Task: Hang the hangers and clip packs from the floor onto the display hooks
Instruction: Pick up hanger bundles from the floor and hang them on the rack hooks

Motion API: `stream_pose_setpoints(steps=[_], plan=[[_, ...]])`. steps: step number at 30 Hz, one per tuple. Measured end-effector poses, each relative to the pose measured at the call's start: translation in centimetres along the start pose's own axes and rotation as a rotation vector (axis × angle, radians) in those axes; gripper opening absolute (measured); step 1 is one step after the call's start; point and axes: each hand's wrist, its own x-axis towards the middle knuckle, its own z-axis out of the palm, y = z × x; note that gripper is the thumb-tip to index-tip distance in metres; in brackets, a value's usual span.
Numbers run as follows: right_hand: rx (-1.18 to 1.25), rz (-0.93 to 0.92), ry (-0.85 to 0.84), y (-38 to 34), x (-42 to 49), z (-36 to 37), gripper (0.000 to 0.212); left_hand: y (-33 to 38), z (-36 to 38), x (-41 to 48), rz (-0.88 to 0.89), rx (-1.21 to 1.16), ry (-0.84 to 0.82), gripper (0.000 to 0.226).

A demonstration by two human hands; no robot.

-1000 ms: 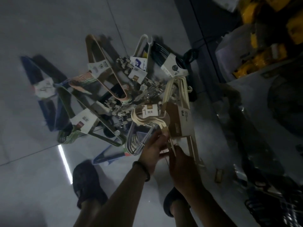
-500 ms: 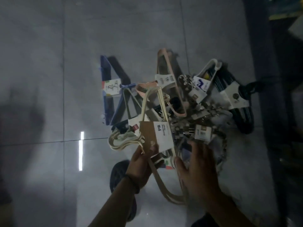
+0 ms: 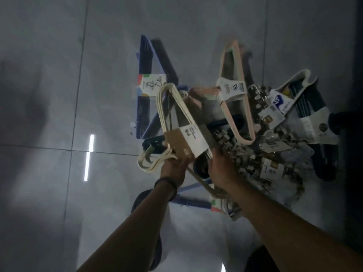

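My left hand (image 3: 173, 167) grips the cream hangers (image 3: 172, 114) above the floor pile (image 3: 255, 150); right hand (image 3: 222, 169) reaches in, grip unclear. Tangled hooks could drag neighbours up.

The grey tiled floor (image 3: 49, 114) to the left of the left hand (image 3: 172, 167) lies open. Directly ahead of its fingers, the cream plastic hanger bundle with a brown card sleeve (image 3: 184, 140) blocks passage. Beyond the right hand (image 3: 222, 169) fingers, a dense heap of metal clip packs (image 3: 255, 154), pink hangers (image 3: 233, 91) and blue hangers (image 3: 145, 107) obstructs access.
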Motion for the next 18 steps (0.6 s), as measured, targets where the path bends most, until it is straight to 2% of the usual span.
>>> stream_pose_setpoints(steps=[2, 3, 4, 6, 7, 8, 10, 13, 18], plan=[[-0.027, 0.022, -0.116, -0.6, 0.9, -0.1, 0.050, -0.2, 0.6, 1.1, -0.011, -0.070, 0.091, 0.073], [-0.001, 0.024, -0.149, -0.9, 1.2, -0.4, 0.049, -0.3, 0.9, 1.5, -0.058, -0.153, 0.084, 0.084], [0.048, 0.027, -0.169, -1.0, 1.5, -0.6, 0.047, -0.1, 1.1, 1.5, -0.126, -0.255, 0.028, 0.083], [0.145, 0.056, -0.224, -1.1, 2.1, -0.7, 0.050, 0.2, 1.0, 1.8, -0.243, -0.462, -0.142, 0.050], [0.206, 0.092, -0.256, -1.2, 2.4, -0.7, 0.052, -0.1, 0.9, 2.2, -0.257, -0.543, -0.201, 0.041], [0.282, 0.131, -0.280, -1.2, 2.7, -0.5, 0.053, -0.2, 0.7, 2.3, -0.255, -0.607, -0.227, 0.042], [0.368, 0.190, -0.304, -1.3, 3.0, -0.3, 0.052, -1.0, 0.7, 2.8, -0.213, -0.698, -0.225, 0.048], [0.300, 0.172, -0.301, -1.8, 3.0, -0.1, 0.043, -1.4, 0.7, 2.7, -0.158, -0.726, -0.193, 0.054], [0.384, 0.124, -0.308, -3.3, 0.4, 0.5, 0.032, -1.0, -0.9, 0.0, -0.194, -0.780, -0.119, 0.039]])
